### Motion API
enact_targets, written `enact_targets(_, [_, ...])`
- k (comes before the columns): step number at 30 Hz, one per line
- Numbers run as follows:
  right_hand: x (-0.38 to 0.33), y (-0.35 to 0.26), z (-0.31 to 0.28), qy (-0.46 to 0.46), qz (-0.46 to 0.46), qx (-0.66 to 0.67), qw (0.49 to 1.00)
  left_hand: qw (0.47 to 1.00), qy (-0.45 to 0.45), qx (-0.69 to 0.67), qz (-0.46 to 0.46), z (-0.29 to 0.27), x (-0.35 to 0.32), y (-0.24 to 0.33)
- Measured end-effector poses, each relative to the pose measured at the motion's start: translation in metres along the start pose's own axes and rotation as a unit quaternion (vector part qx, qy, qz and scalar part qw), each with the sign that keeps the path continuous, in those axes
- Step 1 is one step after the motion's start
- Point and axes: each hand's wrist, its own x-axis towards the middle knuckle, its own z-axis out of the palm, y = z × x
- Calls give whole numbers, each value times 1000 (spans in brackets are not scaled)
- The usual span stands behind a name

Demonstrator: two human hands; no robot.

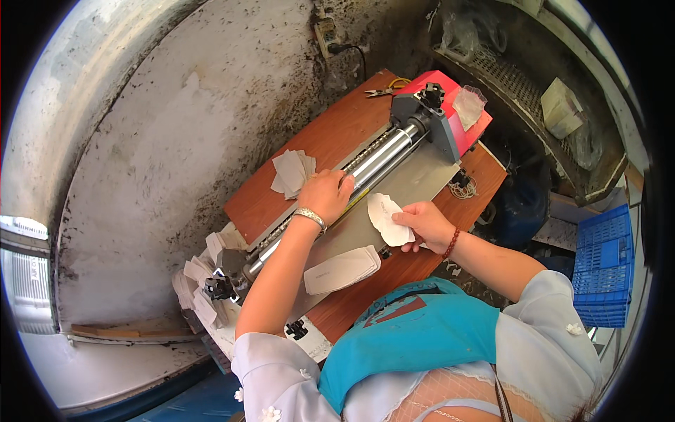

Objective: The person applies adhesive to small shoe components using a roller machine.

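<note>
- The brown wooden table (260, 200) runs slantwise from near left to far right.
- On it sits the long roller machine (380, 156), its red housing at the far right end and its grey metal plate (425, 169) on the near side.
- Off to the right stands a blue crate (603, 264).
- A flat stack of white pieces (342, 270) lies at the plate's near edge.
- The left hand (328, 198) is over the rollers, just beside a pale pile (292, 172) on their far side; I can't tell whether its fingers close on anything.
- The right hand (430, 226), to the right, pinches one white piece (383, 214) between thumb and fingers, above the plate's near side.
- Pliers (380, 92) lie at the table's far edge.
</note>
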Motion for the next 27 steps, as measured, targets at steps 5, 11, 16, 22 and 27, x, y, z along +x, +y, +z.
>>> enact_targets(5, [17,-6,10,-13,5,30,999,994,-99,-2,-53,2,19,-4])
enact_targets(11, [37,-9,6,-22,-36,-16,999,980,-156,-62,-104,12,48,-23])
enact_targets(16, [38,-13,5,2,-17,-41,999,980,-64,-154,-112,14,63,-48])
enact_targets(22, [18,-5,-6,-2,-14,-71,997,915,-11,-316,-250,-19,79,-69])
enact_targets(27, [13,9,-6,-36,-31,-89,995,944,-75,-276,-164,-41,80,-81])
